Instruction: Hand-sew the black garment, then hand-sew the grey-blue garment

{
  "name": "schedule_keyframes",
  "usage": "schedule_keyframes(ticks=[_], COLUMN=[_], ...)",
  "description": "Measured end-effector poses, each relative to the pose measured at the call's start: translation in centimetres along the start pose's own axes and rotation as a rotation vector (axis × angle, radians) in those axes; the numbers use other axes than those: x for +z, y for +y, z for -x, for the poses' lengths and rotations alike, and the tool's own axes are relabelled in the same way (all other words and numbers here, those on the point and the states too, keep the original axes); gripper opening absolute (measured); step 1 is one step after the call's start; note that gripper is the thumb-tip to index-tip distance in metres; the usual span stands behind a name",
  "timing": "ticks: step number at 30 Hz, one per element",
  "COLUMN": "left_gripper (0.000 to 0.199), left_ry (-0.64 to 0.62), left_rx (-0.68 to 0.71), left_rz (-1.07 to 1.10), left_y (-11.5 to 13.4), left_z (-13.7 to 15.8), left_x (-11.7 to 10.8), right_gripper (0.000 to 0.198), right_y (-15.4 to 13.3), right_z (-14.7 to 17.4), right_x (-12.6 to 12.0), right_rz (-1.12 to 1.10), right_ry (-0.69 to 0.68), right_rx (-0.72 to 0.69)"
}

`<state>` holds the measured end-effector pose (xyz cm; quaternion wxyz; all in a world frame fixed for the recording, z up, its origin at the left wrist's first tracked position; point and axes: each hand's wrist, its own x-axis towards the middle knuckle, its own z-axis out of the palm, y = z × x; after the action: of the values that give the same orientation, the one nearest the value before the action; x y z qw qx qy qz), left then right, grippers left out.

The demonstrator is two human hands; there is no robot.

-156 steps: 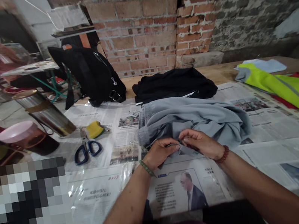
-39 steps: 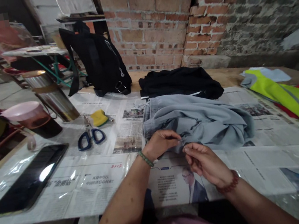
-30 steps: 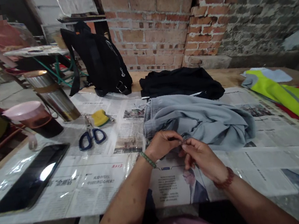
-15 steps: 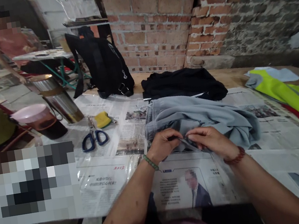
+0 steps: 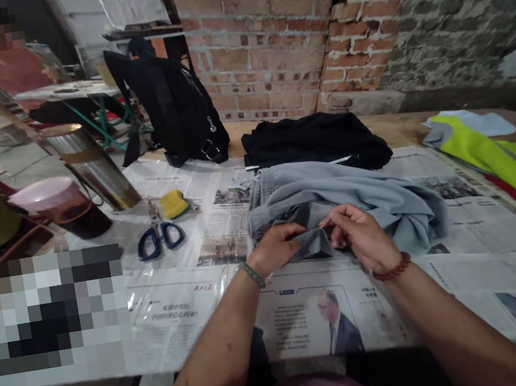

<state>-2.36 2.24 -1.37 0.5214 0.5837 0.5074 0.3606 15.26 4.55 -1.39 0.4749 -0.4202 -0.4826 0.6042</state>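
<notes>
A pair of grey trousers (image 5: 359, 186) with a gathered elastic waistband lies bunched on the newspaper-covered table. My left hand (image 5: 276, 247), wearing a green bead bracelet, is closed on a fold of this cloth near the waistband. Just to its right, my right hand (image 5: 355, 233), with a red-brown bracelet, holds thumb and forefinger pinched at the edge of the same fold. A thin pale glint shows at those fingertips; what it is I cannot make out. Behind the trousers sits a folded black garment (image 5: 313, 138).
Blue-handled scissors (image 5: 159, 234) and a yellow sponge-like piece (image 5: 174, 203) lie to the left. Beyond them stand a steel flask (image 5: 98, 172), a pink-lidded jug (image 5: 69, 206) of dark liquid and a black backpack (image 5: 176, 108). A neon vest (image 5: 511, 153) lies right; a person (image 5: 6, 70) is at back left.
My right hand has turned and drawn slightly away from the left, its fingertips raised. Between the hands the grey fold is now spread wider. The left hand keeps its hold.
</notes>
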Motion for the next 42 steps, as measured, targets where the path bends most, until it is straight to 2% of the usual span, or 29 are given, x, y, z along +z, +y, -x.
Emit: schedule_keyframes(ticks=[6,8,12,16,20,22,25,30,36,42], left_gripper=[0.039,0.039,0.032,0.022,0.015,0.014,0.016,0.022,0.021,0.020], left_ry=[-0.045,-0.038,0.017,0.043,0.090,0.120,0.139,0.106,0.109,0.114], left_rx=[-0.075,-0.117,-0.114,-0.122,-0.139,-0.152,-0.177,-0.235,-0.235,-0.208], left_rz=[0.168,0.176,0.185,0.293,0.371,0.371,0.338,0.291,0.296,0.331], left_y=[0.7,0.8,0.8,0.8,0.8,0.8,0.7,0.4,0.5,0.5], left_z=[0.3,0.4,0.4,0.3,0.3,0.1,-0.3,-1.0,-1.3,-1.3], left_x=[0.0,0.0,-0.4,-0.7,-1.0,-1.2,-1.5,-1.5,-1.4,-1.5], right_gripper=[0.026,0.026,0.027,0.025,0.013,0.012,0.021,0.010,0.011,0.009], right_y=[-0.2,-0.3,-1.1,-2.3,-3.1,-3.0,-2.4,-1.0,-1.2,-1.3], right_z=[-0.5,-0.7,-1.5,-2.8,-5.0,-6.0,-6.8,-7.4,-8.0,-8.2], right_x=[-0.1,-0.3,-0.9,-1.0,-1.0,-1.1,-1.5,-2.9,-4.6,-4.9], right_rz=[-0.152,-0.188,-0.212,-0.219,-0.300,-0.351,-0.429,-0.484,-0.482,-0.466], right_ry=[0.051,0.064,0.104,0.014,-0.027,-0.051,-0.091,-0.073,-0.067,-0.041], right_rx=[0.016,0.025,0.013,-0.020,-0.032,-0.037,-0.050,-0.068,-0.203,-0.280])
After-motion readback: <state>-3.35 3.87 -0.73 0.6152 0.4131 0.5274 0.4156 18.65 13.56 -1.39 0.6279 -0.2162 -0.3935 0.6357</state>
